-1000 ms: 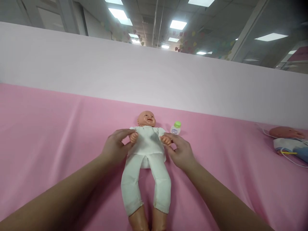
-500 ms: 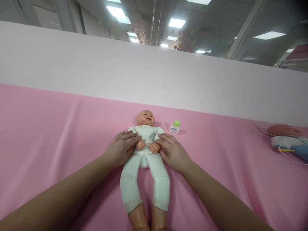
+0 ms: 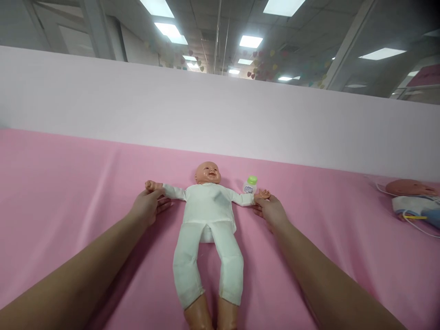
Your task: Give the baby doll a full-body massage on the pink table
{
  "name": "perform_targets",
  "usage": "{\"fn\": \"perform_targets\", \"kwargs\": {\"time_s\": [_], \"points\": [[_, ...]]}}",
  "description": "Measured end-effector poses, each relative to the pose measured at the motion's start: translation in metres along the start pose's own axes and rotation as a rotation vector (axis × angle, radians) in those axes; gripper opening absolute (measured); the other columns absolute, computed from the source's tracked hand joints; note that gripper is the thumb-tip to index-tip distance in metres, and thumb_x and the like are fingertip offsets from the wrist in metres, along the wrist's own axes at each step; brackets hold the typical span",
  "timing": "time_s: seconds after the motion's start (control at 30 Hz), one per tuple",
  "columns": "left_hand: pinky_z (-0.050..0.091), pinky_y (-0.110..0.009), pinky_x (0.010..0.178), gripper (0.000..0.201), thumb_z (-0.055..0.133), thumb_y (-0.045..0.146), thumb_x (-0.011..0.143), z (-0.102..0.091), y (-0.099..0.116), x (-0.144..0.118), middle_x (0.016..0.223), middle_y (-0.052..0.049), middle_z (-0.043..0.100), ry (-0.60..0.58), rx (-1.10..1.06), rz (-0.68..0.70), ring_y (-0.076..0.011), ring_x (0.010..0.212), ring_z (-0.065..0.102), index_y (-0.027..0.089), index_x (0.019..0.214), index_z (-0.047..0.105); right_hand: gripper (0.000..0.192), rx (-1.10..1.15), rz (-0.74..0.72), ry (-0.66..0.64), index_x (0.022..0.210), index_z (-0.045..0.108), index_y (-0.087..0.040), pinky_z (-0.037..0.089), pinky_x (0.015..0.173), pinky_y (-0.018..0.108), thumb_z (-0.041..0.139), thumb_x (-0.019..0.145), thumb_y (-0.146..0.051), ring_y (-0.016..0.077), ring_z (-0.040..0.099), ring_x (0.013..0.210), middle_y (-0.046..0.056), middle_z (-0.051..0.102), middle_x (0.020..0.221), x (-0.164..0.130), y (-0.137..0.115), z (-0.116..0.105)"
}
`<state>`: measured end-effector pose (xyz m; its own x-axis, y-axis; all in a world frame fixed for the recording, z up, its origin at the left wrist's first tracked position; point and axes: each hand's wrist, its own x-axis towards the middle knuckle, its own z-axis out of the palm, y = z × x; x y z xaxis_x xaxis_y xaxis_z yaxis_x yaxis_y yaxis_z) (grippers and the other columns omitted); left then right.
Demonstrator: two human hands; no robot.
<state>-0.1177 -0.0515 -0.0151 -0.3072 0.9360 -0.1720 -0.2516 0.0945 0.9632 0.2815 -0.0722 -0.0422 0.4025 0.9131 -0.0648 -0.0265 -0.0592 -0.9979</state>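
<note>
A baby doll (image 3: 208, 208) with a white cloth body lies face up, head away from me, its arms stretched out to both sides. My left hand (image 3: 148, 205) is closed on the doll's arm at the left, thumb near the wrist and fingers beneath. At the right, my right hand (image 3: 273, 211) grips the doll's other arm by the wrist in the same manner. A small clear bottle with a green cap (image 3: 250, 184) stands just behind that arm, its base partly hidden by it.
Pink cloth (image 3: 113, 197) covers the surface, with soft folds. A white wall (image 3: 220, 114) runs along the back, with glass above it. At the far right lies a second doll (image 3: 412, 188) in white and blue, with a thin white tube and a yellow strip.
The doll's arms have swung from its belly out to the sides, carried by my hands, which moved apart. The view has tilted up slightly.
</note>
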Motion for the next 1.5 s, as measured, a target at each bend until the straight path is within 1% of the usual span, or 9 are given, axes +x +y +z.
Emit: {"fn": "perform_targets", "kwargs": {"time_s": [0.17,0.3,0.43,0.6,0.8,0.93,1.1,1.33,1.5], "points": [[0.066,-0.041,0.081,0.023,0.074,0.021,0.086,-0.001,0.002,0.005,0.102,-0.013,0.074,0.028,-0.027,-0.079,-0.0233,0.082,0.077,0.017,0.105,0.062,0.043,0.006,0.081,-0.033,0.114,0.065,-0.021,0.068,0.076,0.042,0.081,0.075,-0.033,0.0269,0.080,0.090,0.011,0.078,0.113,0.002,-0.004,-0.003],[0.063,-0.039,0.086,0.026,0.077,0.036,0.085,0.002,0.013,-0.020,0.106,-0.010,0.076,-0.015,0.257,0.156,-0.0261,0.093,0.076,0.020,0.102,0.066,0.053,-0.039,-0.011,-0.019,0.125,0.058,-0.023,0.068,0.076,0.044,0.080,0.080,-0.040,0.0258,0.080,0.087,0.011,0.077,0.115,-0.009,-0.009,0.001],[0.058,-0.035,0.081,0.025,0.072,0.043,0.086,0.011,0.017,-0.051,0.105,-0.003,0.079,-0.059,0.719,0.476,-0.0287,0.101,0.075,0.027,0.106,0.073,0.055,-0.324,-0.312,0.005,0.131,0.055,-0.025,0.066,0.082,0.048,0.076,0.085,-0.045,0.0292,0.078,0.094,0.009,0.077,0.114,-0.034,-0.016,0.012],[0.056,-0.039,0.092,0.034,0.066,0.043,0.091,0.021,0.005,-0.063,0.129,-0.002,0.077,-0.226,1.047,0.806,-0.0320,0.118,0.072,0.033,0.121,0.077,0.031,-0.624,-0.802,-0.285,0.124,0.065,-0.028,0.063,0.091,0.044,0.062,0.093,-0.027,0.0257,0.076,0.103,0.006,0.077,0.120,-0.069,-0.024,0.031],[0.056,-0.044,0.102,0.043,0.061,0.034,0.093,0.021,-0.004,-0.058,0.141,-0.005,0.071,-0.337,1.221,0.959,-0.0326,0.123,0.070,0.032,0.134,0.074,0.039,-0.828,-1.174,-0.338,0.128,0.071,-0.023,0.057,0.106,0.054,0.058,0.091,-0.015,0.0302,0.069,0.121,0.011,0.074,0.131,-0.071,-0.017,0.037],[0.054,-0.045,0.107,0.041,0.055,0.034,0.099,0.024,-0.004,-0.061,0.138,-0.006,0.073,-0.364,1.258,1.078,-0.0306,0.124,0.070,0.030,0.136,0.073,0.042,-0.875,-1.253,-0.326,0.134,0.071,-0.024,0.058,0.105,0.054,0.056,0.096,-0.015,0.0304,0.067,0.123,0.011,0.072,0.134,-0.069,-0.013,0.038],[0.045,-0.047,0.118,0.045,0.048,0.023,0.102,0.030,-0.003,-0.063,0.146,-0.012,0.066,-0.533,1.396,1.189,-0.0307,0.136,0.061,0.022,0.142,0.068,0.038,-0.926,-1.294,-0.358,0.132,0.072,-0.023,0.058,0.106,0.052,0.057,0.098,-0.016,0.0306,0.066,0.124,0.012,0.072,0.134,-0.072,-0.015,0.040],[0.043,-0.043,0.120,0.051,0.048,0.014,0.098,0.033,-0.006,-0.065,0.152,-0.012,0.062,-0.603,1.428,1.147,-0.0280,0.142,0.056,0.021,0.146,0.064,0.037,-0.906,-1.281,-0.395,0.131,0.072,-0.024,0.058,0.108,0.051,0.056,0.099,-0.016,0.0282,0.067,0.126,0.012,0.072,0.136,-0.073,-0.014,0.045],[0.047,-0.042,0.117,0.043,0.049,0.030,0.102,0.029,-0.007,-0.061,0.152,-0.004,0.063,-0.487,1.231,1.037,-0.0262,0.140,0.059,0.031,0.140,0.069,0.043,-0.749,-1.174,-0.391,0.130,0.071,-0.027,0.058,0.105,0.053,0.060,0.091,-0.015,0.0286,0.069,0.120,0.009,0.074,0.131,-0.069,-0.016,0.039]]}}
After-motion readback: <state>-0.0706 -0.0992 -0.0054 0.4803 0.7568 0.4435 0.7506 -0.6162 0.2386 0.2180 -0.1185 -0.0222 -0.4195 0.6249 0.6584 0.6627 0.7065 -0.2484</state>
